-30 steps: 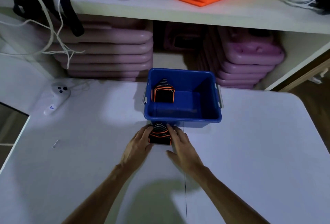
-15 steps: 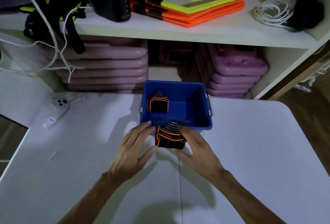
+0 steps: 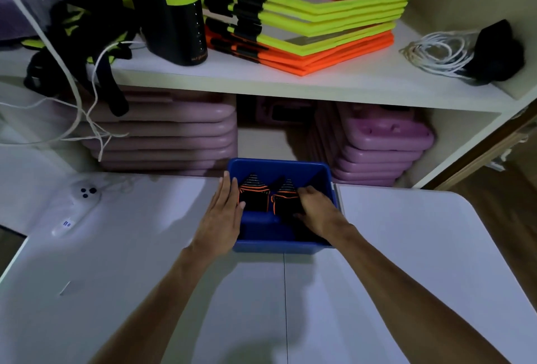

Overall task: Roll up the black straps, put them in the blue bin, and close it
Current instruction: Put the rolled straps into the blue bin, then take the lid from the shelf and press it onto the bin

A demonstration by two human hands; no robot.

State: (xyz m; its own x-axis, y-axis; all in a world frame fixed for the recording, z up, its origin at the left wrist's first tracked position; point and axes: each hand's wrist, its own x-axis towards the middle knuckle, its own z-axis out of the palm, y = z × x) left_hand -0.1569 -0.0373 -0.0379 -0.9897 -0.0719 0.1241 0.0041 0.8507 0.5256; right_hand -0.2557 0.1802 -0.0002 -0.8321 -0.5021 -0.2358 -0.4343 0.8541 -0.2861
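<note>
Centre of frame: two rolled black straps [image 3: 253, 196] inside the blue bin [image 3: 279, 246]; my right hand [image 3: 315, 208] grips the second, left hand [image 3: 223, 215] flat on the rim; no lid visible, closing remains

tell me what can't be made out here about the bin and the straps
Head view, the only one:
- Right hand covers the right rolled strap; whether it grips it is unclear.
- Blue bin: the floor is dark and partly behind both hands.
- No lid is in view.
- Left hand hides the bin's left rim.
</note>
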